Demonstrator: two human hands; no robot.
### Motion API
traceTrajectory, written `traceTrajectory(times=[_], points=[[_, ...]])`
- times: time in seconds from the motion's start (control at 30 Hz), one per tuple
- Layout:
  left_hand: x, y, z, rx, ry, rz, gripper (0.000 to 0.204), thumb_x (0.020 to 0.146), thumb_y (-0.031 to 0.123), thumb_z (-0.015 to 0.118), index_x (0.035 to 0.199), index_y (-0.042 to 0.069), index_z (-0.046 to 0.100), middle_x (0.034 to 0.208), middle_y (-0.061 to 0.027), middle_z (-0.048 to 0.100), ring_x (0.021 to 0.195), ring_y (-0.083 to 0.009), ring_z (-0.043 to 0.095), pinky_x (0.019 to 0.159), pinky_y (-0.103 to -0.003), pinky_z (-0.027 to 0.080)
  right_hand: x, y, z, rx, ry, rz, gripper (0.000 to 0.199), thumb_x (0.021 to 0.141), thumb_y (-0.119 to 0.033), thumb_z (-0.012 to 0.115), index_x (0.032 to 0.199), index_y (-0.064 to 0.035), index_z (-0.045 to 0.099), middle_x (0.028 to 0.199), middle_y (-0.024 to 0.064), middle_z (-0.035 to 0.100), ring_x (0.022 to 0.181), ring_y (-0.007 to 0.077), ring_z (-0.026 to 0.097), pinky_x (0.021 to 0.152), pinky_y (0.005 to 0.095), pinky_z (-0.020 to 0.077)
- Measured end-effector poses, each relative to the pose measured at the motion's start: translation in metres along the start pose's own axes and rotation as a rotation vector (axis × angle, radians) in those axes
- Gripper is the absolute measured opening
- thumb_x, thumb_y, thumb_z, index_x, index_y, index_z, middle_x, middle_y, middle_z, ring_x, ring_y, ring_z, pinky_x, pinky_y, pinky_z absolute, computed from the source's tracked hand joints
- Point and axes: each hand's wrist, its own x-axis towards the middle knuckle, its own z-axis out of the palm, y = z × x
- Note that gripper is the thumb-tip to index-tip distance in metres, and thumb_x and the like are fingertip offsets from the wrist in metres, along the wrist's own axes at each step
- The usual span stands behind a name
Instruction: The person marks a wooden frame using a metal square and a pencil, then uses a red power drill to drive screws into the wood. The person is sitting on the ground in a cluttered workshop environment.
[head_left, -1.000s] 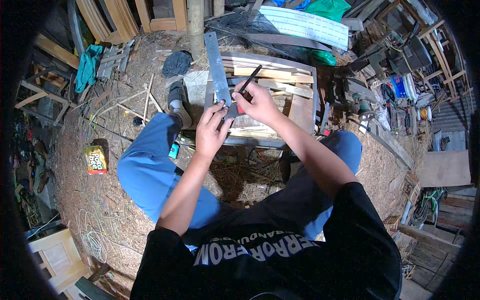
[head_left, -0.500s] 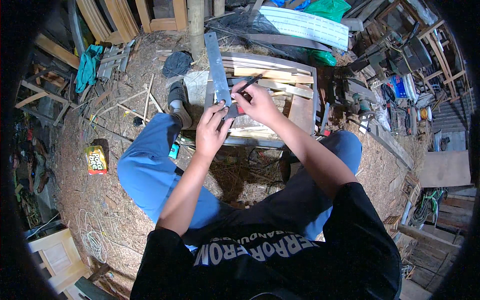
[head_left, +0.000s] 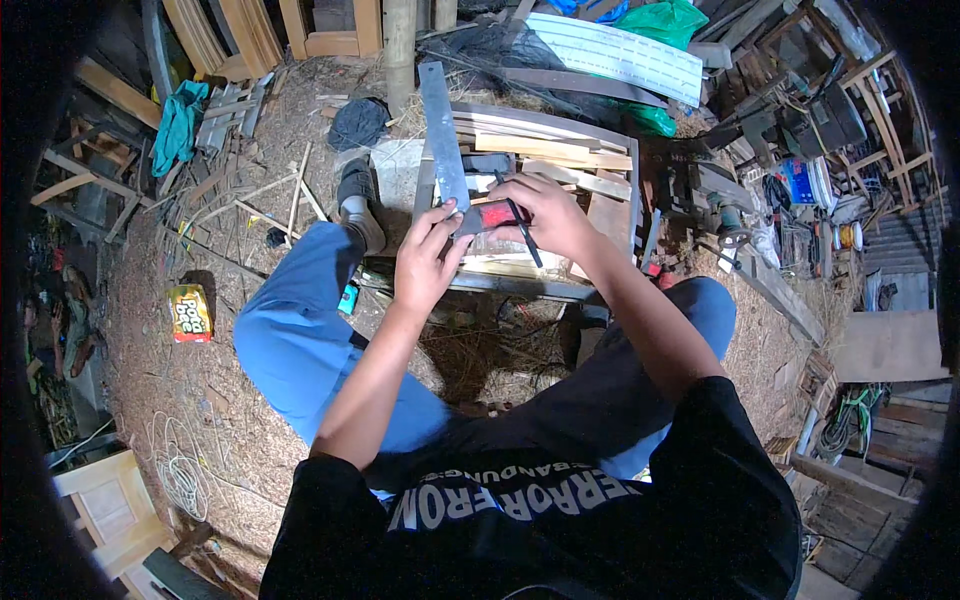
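Note:
A try square with a long grey metal blade point(head_left: 442, 135) and a black-and-red stock point(head_left: 503, 215) is between my hands. My left hand point(head_left: 427, 262) is closed at the corner where blade and stock meet, its fingertips on the metal. On the stock's other end, my right hand point(head_left: 555, 218) curls its fingers round the far side. A thin black pen point(head_left: 529, 240) sticks out from those same fingers, slanting down to the right. Under the square lies a low wooden frame point(head_left: 632, 180) filled with several light wood strips point(head_left: 540, 152).
Dark blue netting point(head_left: 358, 123) and a wooden post point(head_left: 400, 60) stand beyond my left foot. A yellow-and-red snack packet point(head_left: 190, 312) lies on the sawdust floor, near coiled cord point(head_left: 182, 470). At right are machinery point(head_left: 820, 115), planks and a green hose point(head_left: 855, 415).
My right hand has shifted from the blade's lower end to the right, onto the stock. The pen has swung from pointing up-right to slanting downward. More of the red stock shows.

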Motion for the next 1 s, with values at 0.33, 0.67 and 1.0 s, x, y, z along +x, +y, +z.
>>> traceTrajectory(times=[0.33,0.67,1.0], points=[[-0.002,-0.004,-0.002,-0.033,-0.005,-0.005,0.031,0.092,0.009,0.084,0.120,-0.002,0.076,0.139,-0.0170,0.070,0.122,-0.0371,0.072,0.103,-0.043,0.059,-0.003,0.002,0.008,-0.097,-0.059,-0.022,0.052,0.083,-0.042,0.090,0.122,-0.0124,0.071,0.127,0.0086,0.073,0.121,0.0348,0.068,0.109,0.0485,0.0517],[-0.005,-0.006,-0.006,-0.025,0.013,0.012,0.030,0.092,0.007,0.083,0.119,-0.003,0.076,0.140,-0.0188,0.069,0.123,-0.0375,0.071,0.104,-0.044,0.058,0.001,-0.001,0.013,-0.078,-0.065,-0.044,0.050,0.083,-0.032,0.092,0.122,-0.0102,0.071,0.126,0.0080,0.075,0.119,0.0345,0.070,0.106,0.0473,0.0523],[-0.006,-0.004,-0.009,-0.018,0.015,-0.008,0.030,0.092,0.009,0.085,0.118,-0.003,0.076,0.141,-0.0190,0.069,0.120,-0.0372,0.073,0.102,-0.043,0.059,0.004,-0.002,0.014,-0.035,-0.088,-0.030,0.050,0.083,-0.031,0.092,0.123,-0.0107,0.071,0.128,0.0086,0.075,0.121,0.0346,0.069,0.107,0.0480,0.0515]])
